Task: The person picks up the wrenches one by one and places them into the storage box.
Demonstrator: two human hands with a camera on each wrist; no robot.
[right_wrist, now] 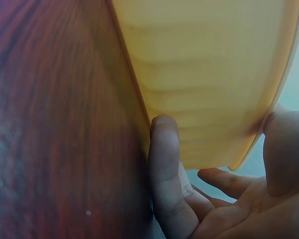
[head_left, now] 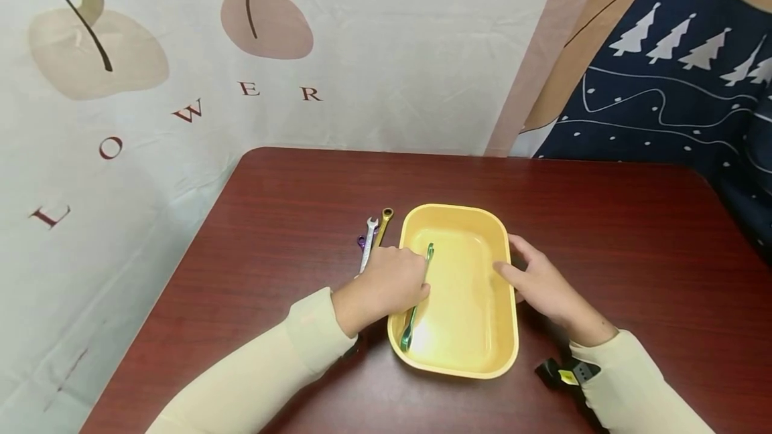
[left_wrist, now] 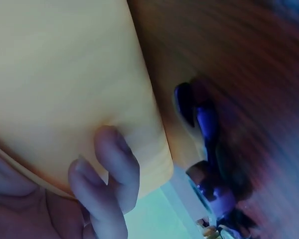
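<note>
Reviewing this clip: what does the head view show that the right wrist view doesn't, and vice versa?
Only the head view: the left hand gripping the tray's opposite side, the green wrench lying inside, silver and gold wrenches plus a purple tool beside it, and the dark blue cloth with white trees.

Only the right wrist view: the tray's faintly banded outer side, with a fingertip at its lower edge.

Both: the yellow tray, the right hand holding it and the reddish-brown table.

green wrench [head_left: 407,335]: partly behind left hand [head_left: 392,280] | gold wrench [head_left: 383,225]: lower end hidden | yellow tray [left_wrist: 65,64]: cut off, left-wrist view
</note>
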